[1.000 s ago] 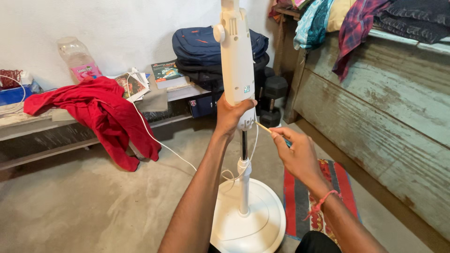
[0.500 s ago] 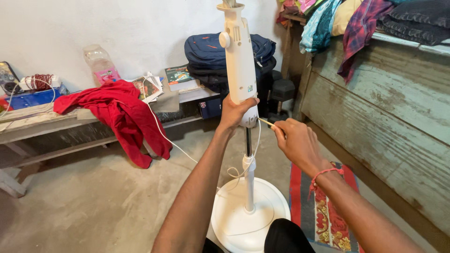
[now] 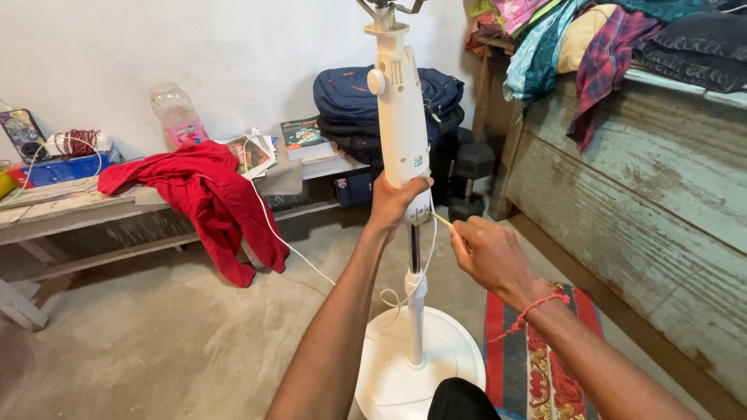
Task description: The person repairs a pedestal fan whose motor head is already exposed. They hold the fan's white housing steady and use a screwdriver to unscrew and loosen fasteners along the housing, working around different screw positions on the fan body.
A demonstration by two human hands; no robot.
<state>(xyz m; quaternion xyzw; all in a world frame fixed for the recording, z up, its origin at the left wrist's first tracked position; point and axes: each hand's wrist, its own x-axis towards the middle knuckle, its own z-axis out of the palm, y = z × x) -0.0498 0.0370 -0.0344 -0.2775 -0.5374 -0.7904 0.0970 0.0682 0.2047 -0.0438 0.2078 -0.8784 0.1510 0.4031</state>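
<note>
While I watch through the head camera, the left hand [image 3: 393,204] has its fingers wrapped tight around the lower end of the white fan column [image 3: 401,109], just above the dark inner pole [image 3: 415,249] that drops to the round white base [image 3: 420,365]. Just beside those fingers, the right hand [image 3: 486,253] has its fingertips pinched together on a thin yellowish tool [image 3: 443,221], whose tip points at the bottom of the column; I cannot tell whether it touches. A white cord [image 3: 405,292] hangs loose below the left fingers and loops near the pole. Under the right wrist lies a striped red mat [image 3: 537,373]. Farther from the fingers, to the left, a red garment [image 3: 210,190] drapes off a low bench [image 3: 70,214] carrying a plastic bottle [image 3: 177,117] and books [image 3: 305,136]; behind the column sit a dark blue backpack [image 3: 342,97] and dumbbells [image 3: 467,167]. In my judgement, the risk is a slip of the thin tool off its seat toward the left fingers if pressed at an angle, or the tall column tilting if the grip loosens, since the cord could snag.
</note>
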